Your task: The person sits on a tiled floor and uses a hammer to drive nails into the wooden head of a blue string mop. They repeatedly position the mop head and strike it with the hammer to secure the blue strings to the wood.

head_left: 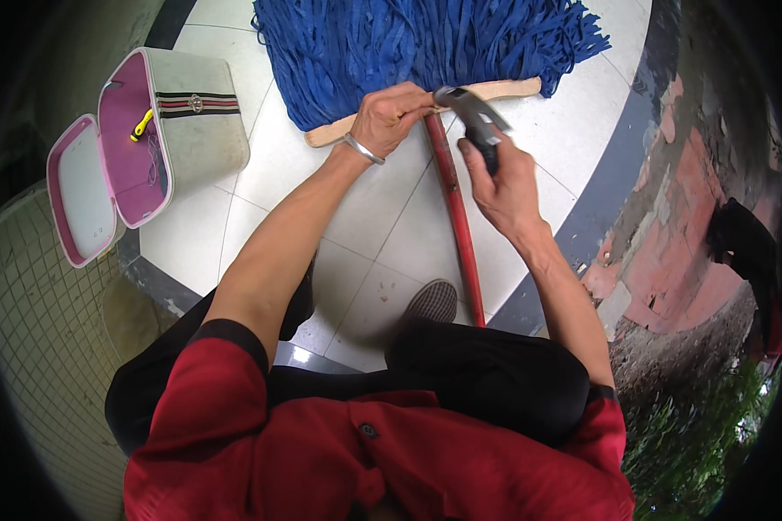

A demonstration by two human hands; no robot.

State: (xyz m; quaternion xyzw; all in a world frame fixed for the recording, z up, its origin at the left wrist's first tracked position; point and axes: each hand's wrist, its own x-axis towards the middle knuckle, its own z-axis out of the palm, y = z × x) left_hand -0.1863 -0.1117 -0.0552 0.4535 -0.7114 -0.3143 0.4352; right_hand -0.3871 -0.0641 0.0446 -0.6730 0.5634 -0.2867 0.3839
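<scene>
A blue mop head [417,48] lies spread at the top, with a pale wooden bar [330,132] along its lower edge. A red handle [452,200] runs from the bar down toward my legs. My left hand [387,117] is closed on the bar where the handle joins it, fingertips pinched; anything between them is too small to make out. My right hand [504,191] grips a hammer [469,111] by its black handle, its metal head just over that joint, beside my left fingertips.
An open cream-and-pink box [195,148], holding a yellow-handled tool [142,126], stands at the left with its lid [82,187] folded out. I sit on the tiled floor [374,226]; a dark border and peeling pink surface [660,269] lie at the right.
</scene>
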